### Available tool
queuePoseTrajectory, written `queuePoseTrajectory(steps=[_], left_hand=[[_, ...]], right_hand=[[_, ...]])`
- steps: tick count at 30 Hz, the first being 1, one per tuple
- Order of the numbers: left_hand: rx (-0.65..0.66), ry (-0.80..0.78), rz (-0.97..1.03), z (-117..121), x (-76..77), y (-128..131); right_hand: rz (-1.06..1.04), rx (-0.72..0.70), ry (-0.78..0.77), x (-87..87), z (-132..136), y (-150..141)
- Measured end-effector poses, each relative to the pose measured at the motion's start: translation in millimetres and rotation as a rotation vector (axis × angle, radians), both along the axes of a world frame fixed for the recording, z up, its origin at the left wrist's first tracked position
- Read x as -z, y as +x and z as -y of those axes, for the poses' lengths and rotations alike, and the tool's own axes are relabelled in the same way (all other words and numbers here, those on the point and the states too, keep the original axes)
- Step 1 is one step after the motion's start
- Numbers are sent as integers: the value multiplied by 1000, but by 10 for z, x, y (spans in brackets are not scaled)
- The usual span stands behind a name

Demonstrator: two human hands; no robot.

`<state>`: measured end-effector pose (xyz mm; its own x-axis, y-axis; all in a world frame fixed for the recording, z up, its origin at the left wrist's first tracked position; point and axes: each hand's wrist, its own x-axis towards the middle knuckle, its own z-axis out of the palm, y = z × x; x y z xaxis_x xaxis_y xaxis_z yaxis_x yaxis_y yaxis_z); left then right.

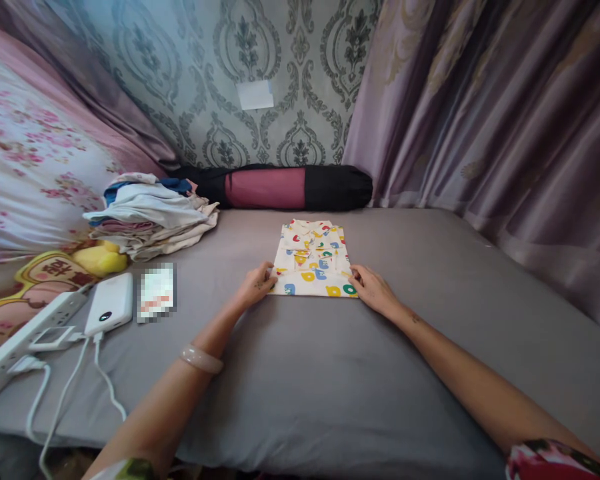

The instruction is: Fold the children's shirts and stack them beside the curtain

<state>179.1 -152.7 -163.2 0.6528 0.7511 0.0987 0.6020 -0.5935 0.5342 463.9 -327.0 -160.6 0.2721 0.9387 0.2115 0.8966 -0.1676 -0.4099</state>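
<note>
A folded white shirt printed with colourful letters lies flat on the grey sheet, its collar pointing away from me. The bottom part is turned up over the front. My left hand grips the shirt's left edge, fingers curled and pinched at the fold. On the opposite edge my right hand holds the shirt the same way, thumb and fingers closed on the cloth. A pale bangle circles my left forearm.
A pile of folded clothes sits at the back left, near a yellow plush toy. A white power bank, power strip and cables lie at the left edge. A black and maroon bolster rests against the wall.
</note>
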Motion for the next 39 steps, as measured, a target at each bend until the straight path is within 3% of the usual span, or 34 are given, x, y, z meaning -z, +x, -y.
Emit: queuePoseTrajectory(steps=[4,6,12,15,28,35,39], left_hand=[[-92,185,-123,87,-56,6],[-75,280,-161,183,-109,58],[250,362,-228,568,-153,356],[319,393,-271,663,-105,455],[218,295,-366,587,78,484],[234,238,-370,527,67,485],[212,312,-325,493,61,448]], right_hand=[[161,1,-38,-71,41,-76],[241,-28,-12,-112,45,-188],[301,-283,-67,-101,-49,-639],[281,-350,-134,-53,-108,-757],[242,-352,-230,13,-158,-781],[226,-349,-254,-23,-159,-767],[254,-290,-233,-34,-126,-723]])
